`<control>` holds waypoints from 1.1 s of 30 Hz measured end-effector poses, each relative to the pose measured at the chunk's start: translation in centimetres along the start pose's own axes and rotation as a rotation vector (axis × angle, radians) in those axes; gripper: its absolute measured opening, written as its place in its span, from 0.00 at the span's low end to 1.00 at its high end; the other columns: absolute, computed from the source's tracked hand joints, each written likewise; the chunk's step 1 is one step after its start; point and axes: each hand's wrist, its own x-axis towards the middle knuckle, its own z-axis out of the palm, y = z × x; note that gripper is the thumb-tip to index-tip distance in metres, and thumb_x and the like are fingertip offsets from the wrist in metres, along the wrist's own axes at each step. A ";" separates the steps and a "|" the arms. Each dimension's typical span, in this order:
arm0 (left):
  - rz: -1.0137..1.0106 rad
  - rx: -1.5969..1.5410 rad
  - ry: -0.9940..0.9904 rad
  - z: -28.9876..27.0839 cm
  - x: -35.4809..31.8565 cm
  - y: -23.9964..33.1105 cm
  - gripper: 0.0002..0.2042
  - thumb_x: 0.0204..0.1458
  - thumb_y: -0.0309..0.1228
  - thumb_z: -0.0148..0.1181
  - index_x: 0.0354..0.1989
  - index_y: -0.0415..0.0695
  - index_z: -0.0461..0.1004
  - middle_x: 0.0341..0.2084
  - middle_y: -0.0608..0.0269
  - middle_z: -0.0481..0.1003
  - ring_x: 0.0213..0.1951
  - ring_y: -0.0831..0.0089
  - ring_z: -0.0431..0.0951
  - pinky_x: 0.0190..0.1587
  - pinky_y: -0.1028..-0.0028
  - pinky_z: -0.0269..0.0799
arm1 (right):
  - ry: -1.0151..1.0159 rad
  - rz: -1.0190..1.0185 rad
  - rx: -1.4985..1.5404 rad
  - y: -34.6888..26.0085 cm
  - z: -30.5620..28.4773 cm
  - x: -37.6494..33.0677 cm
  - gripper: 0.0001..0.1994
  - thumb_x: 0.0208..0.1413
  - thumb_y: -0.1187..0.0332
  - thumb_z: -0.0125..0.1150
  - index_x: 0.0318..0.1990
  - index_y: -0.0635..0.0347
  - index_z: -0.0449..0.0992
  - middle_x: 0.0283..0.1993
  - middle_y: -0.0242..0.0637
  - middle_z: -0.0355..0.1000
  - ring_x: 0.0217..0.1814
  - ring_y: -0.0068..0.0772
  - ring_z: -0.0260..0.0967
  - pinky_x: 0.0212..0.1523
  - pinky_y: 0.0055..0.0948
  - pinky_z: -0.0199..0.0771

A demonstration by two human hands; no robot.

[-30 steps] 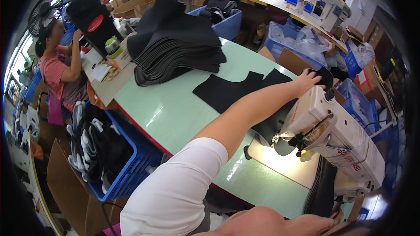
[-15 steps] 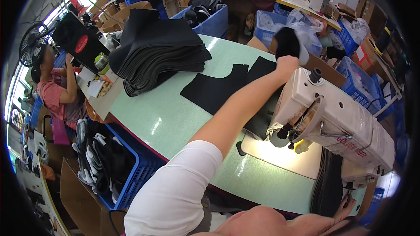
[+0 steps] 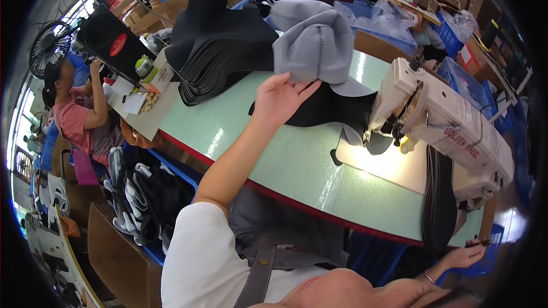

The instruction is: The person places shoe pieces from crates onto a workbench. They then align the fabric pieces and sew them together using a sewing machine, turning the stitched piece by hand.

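A grey stitched fabric piece (image 3: 319,51) with a black underside stands bunched above the far part of the table. My left hand (image 3: 279,98) reaches to its lower edge, the thumb and fingertips closed on the fabric. Black flat material (image 3: 337,105) trails from below the grey piece toward the head of a white sewing machine (image 3: 451,131). Low at the right, by the table's end, my right hand (image 3: 463,255) is closed around a small dark thing, too hidden to name. A bundle of long black pieces (image 3: 438,205) hangs beside the machine's bed, near this hand.
A tall stack of black sheets (image 3: 220,68) lies on the green table (image 3: 268,162). Below left stands a blue crate (image 3: 171,171) of black and grey pieces. A person in pink (image 3: 80,117) sits at the left; a blue bin with plastic bags (image 3: 385,28) stands beyond the table.
My left hand has swung from the far right beside the machine to the left and nearer, bringing the piece with its grey side showing. My right hand has come out from behind the machine.
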 end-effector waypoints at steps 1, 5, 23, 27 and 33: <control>0.020 -0.038 -0.061 -0.3 -1.0 -0.1 0.19 0.56 0.32 0.49 0.55 0.39 0.64 0.57 0.53 0.66 0.61 0.55 0.63 0.66 0.50 0.51 | -0.107 -0.083 -0.017 -3.0 0.6 -2.2 0.15 0.66 0.65 0.42 0.42 0.71 0.71 0.29 0.35 0.68 0.24 0.23 0.58 0.25 0.20 0.61; 0.038 -0.063 -0.083 -2.0 -1.7 -1.4 0.20 0.54 0.32 0.50 0.55 0.38 0.65 0.58 0.53 0.65 0.62 0.55 0.63 0.66 0.48 0.51 | -1.118 0.240 0.196 -12.8 4.8 -13.6 0.10 0.56 0.72 0.54 0.44 0.64 0.70 0.28 0.26 0.65 0.27 0.16 0.58 0.29 0.17 0.62; -0.386 0.645 -0.482 -3.6 -2.5 -0.1 0.10 0.38 0.30 0.71 0.23 0.38 0.77 0.13 0.71 0.66 0.19 0.82 0.62 0.25 0.80 0.56 | -1.724 0.209 0.149 -16.9 14.2 -21.1 0.12 0.59 0.61 0.55 0.37 0.64 0.72 0.20 0.31 0.64 0.22 0.18 0.59 0.26 0.23 0.61; -0.326 0.631 -0.545 -2.6 -2.8 -0.2 0.10 0.39 0.31 0.71 0.23 0.39 0.77 0.13 0.72 0.66 0.18 0.82 0.61 0.27 0.80 0.56 | -1.763 0.312 0.403 -18.5 16.5 -22.3 0.15 0.59 0.60 0.55 0.32 0.65 0.71 0.18 0.30 0.63 0.21 0.19 0.60 0.26 0.23 0.62; -0.309 0.558 -0.530 -2.2 -3.0 -0.3 0.11 0.40 0.32 0.71 0.20 0.39 0.75 0.12 0.72 0.63 0.19 0.82 0.57 0.27 0.79 0.53 | -2.029 0.733 0.384 -20.0 20.1 -24.6 0.20 0.59 0.55 0.56 0.22 0.62 0.72 0.14 0.25 0.60 0.12 0.16 0.52 0.13 0.21 0.50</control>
